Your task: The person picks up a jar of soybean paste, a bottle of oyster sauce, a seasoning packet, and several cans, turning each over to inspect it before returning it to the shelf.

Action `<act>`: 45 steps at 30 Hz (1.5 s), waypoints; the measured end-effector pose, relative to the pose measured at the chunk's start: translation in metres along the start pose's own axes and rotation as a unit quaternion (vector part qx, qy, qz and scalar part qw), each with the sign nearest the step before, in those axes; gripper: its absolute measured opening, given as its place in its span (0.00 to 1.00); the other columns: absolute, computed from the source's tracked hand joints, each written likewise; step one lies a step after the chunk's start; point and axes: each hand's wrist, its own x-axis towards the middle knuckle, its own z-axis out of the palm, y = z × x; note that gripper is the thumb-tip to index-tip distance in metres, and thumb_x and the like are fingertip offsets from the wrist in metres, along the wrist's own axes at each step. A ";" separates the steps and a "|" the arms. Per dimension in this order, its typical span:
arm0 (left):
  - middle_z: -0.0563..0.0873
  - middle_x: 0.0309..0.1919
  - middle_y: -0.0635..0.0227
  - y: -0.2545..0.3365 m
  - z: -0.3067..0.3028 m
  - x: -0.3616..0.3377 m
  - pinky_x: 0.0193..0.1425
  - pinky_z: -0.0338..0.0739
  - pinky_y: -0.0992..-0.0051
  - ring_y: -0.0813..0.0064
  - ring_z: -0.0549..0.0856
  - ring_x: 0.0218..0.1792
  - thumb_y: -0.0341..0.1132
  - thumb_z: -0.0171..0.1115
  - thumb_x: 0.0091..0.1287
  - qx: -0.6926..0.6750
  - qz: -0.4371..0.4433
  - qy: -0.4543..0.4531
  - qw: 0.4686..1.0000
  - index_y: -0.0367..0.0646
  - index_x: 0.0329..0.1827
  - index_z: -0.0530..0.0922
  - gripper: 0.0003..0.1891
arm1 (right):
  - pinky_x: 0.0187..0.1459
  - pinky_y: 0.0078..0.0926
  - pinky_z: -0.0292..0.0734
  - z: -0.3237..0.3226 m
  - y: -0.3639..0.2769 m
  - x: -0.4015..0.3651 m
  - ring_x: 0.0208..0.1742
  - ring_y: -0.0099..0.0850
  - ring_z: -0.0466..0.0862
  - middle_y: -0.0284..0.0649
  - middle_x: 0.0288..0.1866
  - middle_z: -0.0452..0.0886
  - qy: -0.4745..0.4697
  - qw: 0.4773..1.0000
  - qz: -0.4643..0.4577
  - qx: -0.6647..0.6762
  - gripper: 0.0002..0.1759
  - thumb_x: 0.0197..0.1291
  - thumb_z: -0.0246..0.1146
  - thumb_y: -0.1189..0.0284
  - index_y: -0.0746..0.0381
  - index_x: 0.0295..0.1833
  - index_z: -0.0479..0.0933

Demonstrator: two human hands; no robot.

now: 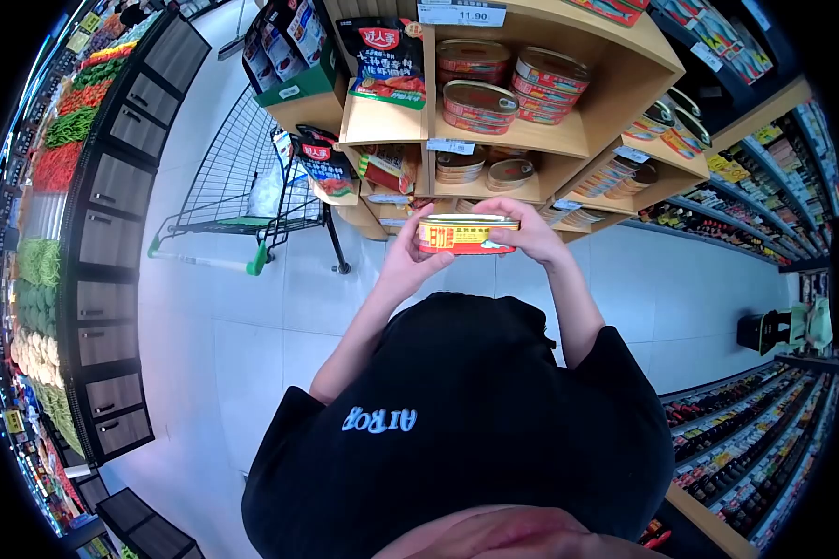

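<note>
Between my two hands is an oval food tin [468, 235] with a red and yellow label, its printed side facing me. My left hand [412, 256] wraps round its left end, the thumb along the lower edge. At the other end my right hand [524, 231] grips it, fingers over the top rim. Just beyond, a wooden shelf unit [569, 140] holds several similar tins, among them a stack of red-labelled tins [550, 86] and another pair of stacked tins [480, 107].
A shopping cart [242, 200] with a white plastic bag [268, 194] stands to the left. Seasoning packets [382, 61] hang by the shelf. Vegetable displays [70, 130] line the far left. Shelves of packaged goods [764, 447] run along the right, near a dark bin-like object [764, 332].
</note>
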 end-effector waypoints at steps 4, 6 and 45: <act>0.79 0.60 0.54 -0.004 -0.015 -0.003 0.58 0.78 0.70 0.66 0.86 0.51 0.26 0.65 0.66 0.013 -0.027 -0.005 1.000 0.39 0.74 0.58 0.35 | 0.32 0.14 0.76 -0.022 -0.025 0.010 0.33 0.13 0.75 0.31 0.46 0.81 0.119 0.990 0.064 -0.039 0.23 0.59 0.70 0.65 0.59 0.58 0.75; 0.80 0.60 0.55 -0.010 -0.023 -0.007 0.58 0.78 0.71 0.66 0.86 0.51 0.27 0.65 0.66 0.021 -0.038 -0.002 0.999 0.39 0.72 0.61 0.32 | 0.37 0.14 0.76 -0.042 -0.018 0.021 0.38 0.14 0.78 0.32 0.46 0.81 0.154 0.985 0.019 -0.069 0.22 0.61 0.67 0.64 0.63 0.58 0.75; 0.86 0.37 0.61 -0.328 -0.134 -0.291 0.25 0.74 0.73 0.72 0.82 0.27 0.41 0.59 0.63 0.151 -0.433 0.322 0.828 0.34 0.48 0.82 0.19 | 0.55 0.37 0.78 -0.223 0.236 0.105 0.54 0.47 0.83 0.53 0.52 0.82 0.112 0.803 0.098 -0.577 0.36 0.37 0.74 0.62 0.65 0.56 0.77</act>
